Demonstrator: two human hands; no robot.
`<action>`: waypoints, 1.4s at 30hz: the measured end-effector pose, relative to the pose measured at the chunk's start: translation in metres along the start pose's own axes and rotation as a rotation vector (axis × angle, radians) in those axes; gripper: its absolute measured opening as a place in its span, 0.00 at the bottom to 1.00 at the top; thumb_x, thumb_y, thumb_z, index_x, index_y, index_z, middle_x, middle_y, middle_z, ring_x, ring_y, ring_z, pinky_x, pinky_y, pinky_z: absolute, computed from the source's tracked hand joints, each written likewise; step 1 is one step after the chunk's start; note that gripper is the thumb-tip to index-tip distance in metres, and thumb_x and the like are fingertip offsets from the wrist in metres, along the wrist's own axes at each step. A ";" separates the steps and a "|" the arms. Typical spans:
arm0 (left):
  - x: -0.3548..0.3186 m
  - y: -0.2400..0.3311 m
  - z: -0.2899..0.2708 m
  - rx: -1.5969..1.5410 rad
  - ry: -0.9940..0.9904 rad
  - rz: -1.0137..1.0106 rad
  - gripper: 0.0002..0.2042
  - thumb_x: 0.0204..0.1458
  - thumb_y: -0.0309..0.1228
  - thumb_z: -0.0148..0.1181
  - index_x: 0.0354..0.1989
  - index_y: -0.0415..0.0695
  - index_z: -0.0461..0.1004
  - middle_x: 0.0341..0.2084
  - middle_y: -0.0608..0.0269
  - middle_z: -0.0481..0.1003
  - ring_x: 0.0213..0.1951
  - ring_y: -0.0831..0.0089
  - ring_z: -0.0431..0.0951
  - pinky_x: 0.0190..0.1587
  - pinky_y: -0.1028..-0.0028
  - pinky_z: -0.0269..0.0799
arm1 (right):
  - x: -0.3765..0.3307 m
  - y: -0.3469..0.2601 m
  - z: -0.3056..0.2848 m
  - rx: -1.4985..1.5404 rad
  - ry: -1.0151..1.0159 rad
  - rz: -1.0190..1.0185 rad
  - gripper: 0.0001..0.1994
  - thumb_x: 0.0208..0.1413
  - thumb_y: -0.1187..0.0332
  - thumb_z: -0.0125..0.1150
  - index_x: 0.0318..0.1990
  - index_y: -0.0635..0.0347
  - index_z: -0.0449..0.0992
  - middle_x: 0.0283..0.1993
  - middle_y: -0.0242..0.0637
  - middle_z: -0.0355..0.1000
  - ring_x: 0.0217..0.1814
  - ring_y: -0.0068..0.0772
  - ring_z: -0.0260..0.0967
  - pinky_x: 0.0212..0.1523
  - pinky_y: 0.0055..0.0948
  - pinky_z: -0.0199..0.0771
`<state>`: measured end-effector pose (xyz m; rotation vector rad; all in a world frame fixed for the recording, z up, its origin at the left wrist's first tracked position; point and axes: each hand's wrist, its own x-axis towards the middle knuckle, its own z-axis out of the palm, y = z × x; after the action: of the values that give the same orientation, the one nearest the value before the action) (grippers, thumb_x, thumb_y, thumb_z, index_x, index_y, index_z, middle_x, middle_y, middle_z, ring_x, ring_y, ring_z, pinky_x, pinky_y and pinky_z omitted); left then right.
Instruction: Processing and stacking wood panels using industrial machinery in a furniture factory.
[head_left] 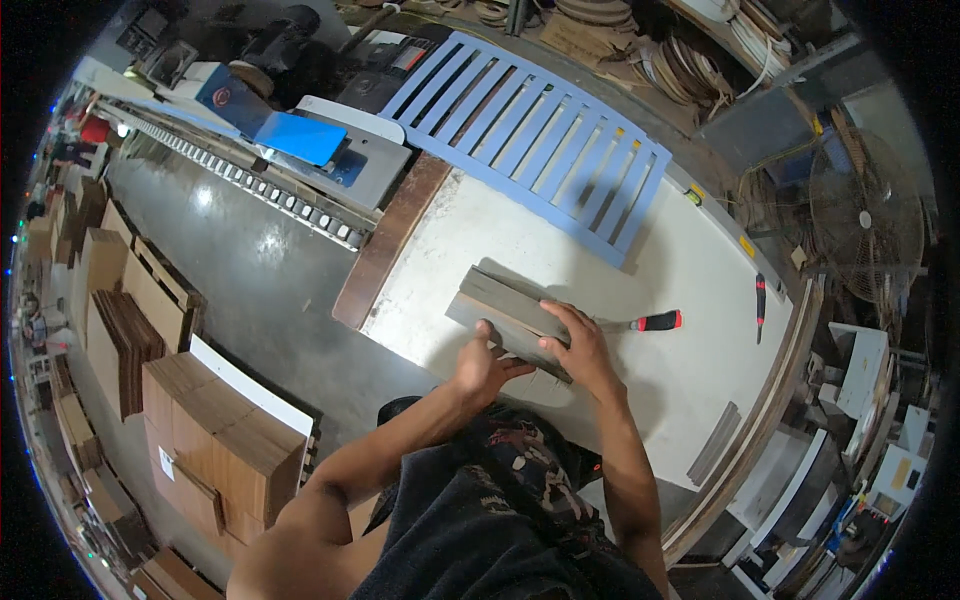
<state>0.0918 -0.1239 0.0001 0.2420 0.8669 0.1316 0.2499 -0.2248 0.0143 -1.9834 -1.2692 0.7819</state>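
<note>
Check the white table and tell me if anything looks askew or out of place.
Nothing looks damaged or spilled. Both hands, left hand and right hand, rest on a stack of grey boards. The blue slatted frame lies across the table's far end, overhanging its edge.

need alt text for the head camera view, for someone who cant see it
Seen from above, a person's left hand and right hand press on a small stack of grey wooden boards on a white workbench. A red-and-black-handled tool lies just right of the hands; a blue slatted panel rests at the bench's far end.
</note>
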 end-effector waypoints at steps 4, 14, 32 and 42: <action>0.004 0.001 -0.002 -0.098 0.040 0.006 0.29 0.65 0.49 0.24 0.66 0.38 0.40 0.62 0.37 0.49 0.62 0.39 0.57 0.61 0.42 0.60 | 0.001 -0.005 0.005 -0.003 0.024 0.102 0.26 0.47 0.70 0.67 0.56 0.53 0.69 0.56 0.42 0.69 0.59 0.47 0.65 0.60 0.39 0.64; 0.017 -0.021 -0.010 -0.260 0.202 0.089 0.35 0.63 0.50 0.37 0.70 0.43 0.34 0.67 0.45 0.47 0.66 0.51 0.52 0.64 0.57 0.55 | 0.026 -0.014 0.019 0.102 -0.160 0.337 0.31 0.45 0.78 0.69 0.59 0.67 0.65 0.58 0.45 0.68 0.57 0.34 0.66 0.60 0.30 0.63; 0.052 -0.040 0.009 -0.153 0.613 0.497 0.38 0.62 0.55 0.31 0.69 0.36 0.33 0.70 0.46 0.35 0.71 0.57 0.30 0.70 0.67 0.29 | 0.092 -0.004 0.037 0.387 -0.582 0.563 0.34 0.61 0.43 0.46 0.63 0.64 0.59 0.63 0.40 0.60 0.64 0.33 0.55 0.64 0.31 0.53; 0.031 -0.038 -0.011 -0.050 0.603 0.526 0.36 0.62 0.55 0.30 0.69 0.39 0.38 0.70 0.48 0.37 0.71 0.57 0.35 0.69 0.67 0.34 | 0.091 0.039 0.040 0.486 -0.636 0.369 0.31 0.64 0.46 0.42 0.64 0.64 0.58 0.63 0.40 0.60 0.63 0.32 0.57 0.63 0.30 0.55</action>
<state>0.1034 -0.1525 -0.0395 0.3893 1.3806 0.7446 0.2720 -0.1449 -0.0528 -1.6239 -0.8952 1.8180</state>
